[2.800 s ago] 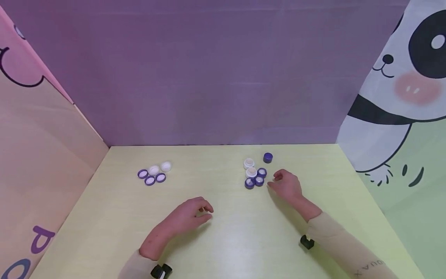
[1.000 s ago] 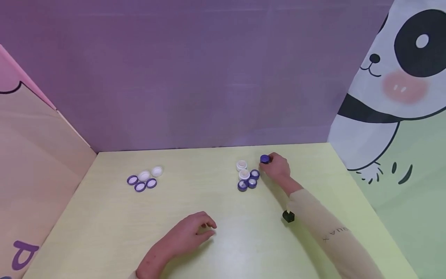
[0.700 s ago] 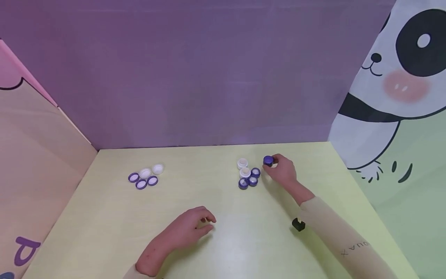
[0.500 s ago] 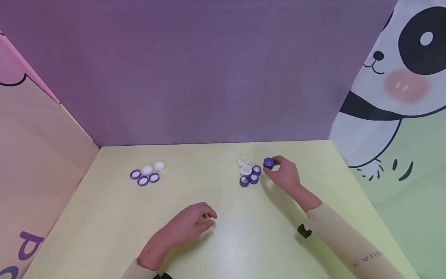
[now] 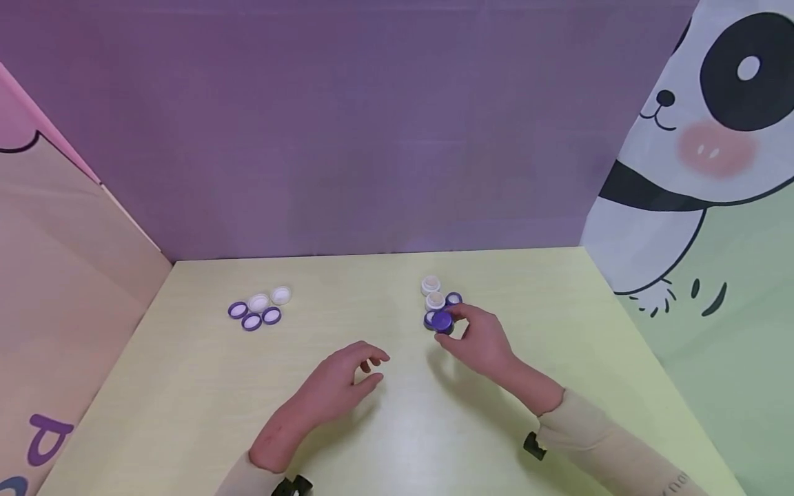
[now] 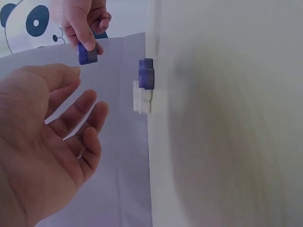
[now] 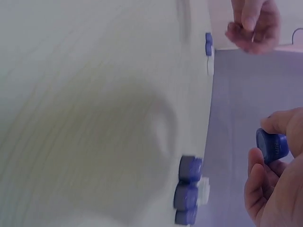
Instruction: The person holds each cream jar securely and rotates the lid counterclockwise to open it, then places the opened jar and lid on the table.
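Observation:
My right hand [image 5: 479, 343] pinches a small round purple jar [image 5: 442, 321] with its lid on, between thumb and fingers. The right wrist view shows this closed jar [image 7: 273, 145] off the table. Below and behind it stands a cluster of lidless jars: two white jars [image 5: 435, 301] with pale contents and several purple jars [image 7: 185, 196], partly hidden in the head view. My left hand [image 5: 338, 381] hovers over the table with loosely bent fingers and holds nothing. In the left wrist view its palm [image 6: 45, 151] faces the right hand.
At the left of the table [image 5: 205, 399] lies a group of lids: white lids [image 5: 281, 295] and purple-rimmed lids [image 5: 251, 322], insides up. A purple backdrop [image 5: 372, 138] stands behind the table, with printed side panels left and right. Small black devices [image 5: 535, 446] hang at both wrists.
My right hand has taken the closed purple jar from the back right, lifted it and brought it left and nearer, over the open jars. My left hand has shifted slightly, still holding nothing.

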A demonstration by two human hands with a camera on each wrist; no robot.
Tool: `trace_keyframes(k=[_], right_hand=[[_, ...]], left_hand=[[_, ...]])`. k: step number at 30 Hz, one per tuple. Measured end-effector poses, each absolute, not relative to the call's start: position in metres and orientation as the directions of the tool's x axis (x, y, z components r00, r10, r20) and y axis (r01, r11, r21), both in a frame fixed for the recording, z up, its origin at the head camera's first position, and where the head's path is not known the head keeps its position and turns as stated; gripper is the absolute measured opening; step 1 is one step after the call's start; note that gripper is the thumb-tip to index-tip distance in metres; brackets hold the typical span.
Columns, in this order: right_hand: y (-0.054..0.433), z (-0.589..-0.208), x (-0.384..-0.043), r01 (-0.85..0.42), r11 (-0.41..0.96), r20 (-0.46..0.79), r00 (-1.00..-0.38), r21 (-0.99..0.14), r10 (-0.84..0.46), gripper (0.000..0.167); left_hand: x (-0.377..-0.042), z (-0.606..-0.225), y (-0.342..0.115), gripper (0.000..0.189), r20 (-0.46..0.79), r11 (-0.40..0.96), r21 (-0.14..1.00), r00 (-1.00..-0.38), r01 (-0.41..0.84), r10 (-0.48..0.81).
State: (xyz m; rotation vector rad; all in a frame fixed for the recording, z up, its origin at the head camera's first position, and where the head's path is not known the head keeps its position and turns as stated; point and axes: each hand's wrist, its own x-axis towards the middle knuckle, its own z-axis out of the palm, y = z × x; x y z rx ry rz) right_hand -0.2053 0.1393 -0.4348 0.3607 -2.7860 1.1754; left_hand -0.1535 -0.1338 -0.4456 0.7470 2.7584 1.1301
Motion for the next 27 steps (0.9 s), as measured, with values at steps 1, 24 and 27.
trace_keyframes(k=[1,24,27], right_hand=[[0.135,-0.434,-0.204,-0.271,0.668,0.190,-0.963,-0.693,-0.193,0.040],[0.087,-0.424,-0.180,-0.493,0.580,0.298,-0.865,-0.648,-0.403,0.032],[0.084,-0.426,-0.179,-0.508,0.584,0.305,-0.857,-0.633,-0.415,0.031]], left_hand=[[-0.154,-0.444,-0.133,0.027,0.139,0.616,0.667,-0.882,0.419,0.450],[-0.158,-0.421,-0.125,0.037,0.264,0.648,0.588,-0.872,0.484,0.412],[-0.158,-0.421,-0.125,0.037,0.258,0.652,0.589,-0.876,0.477,0.407]])
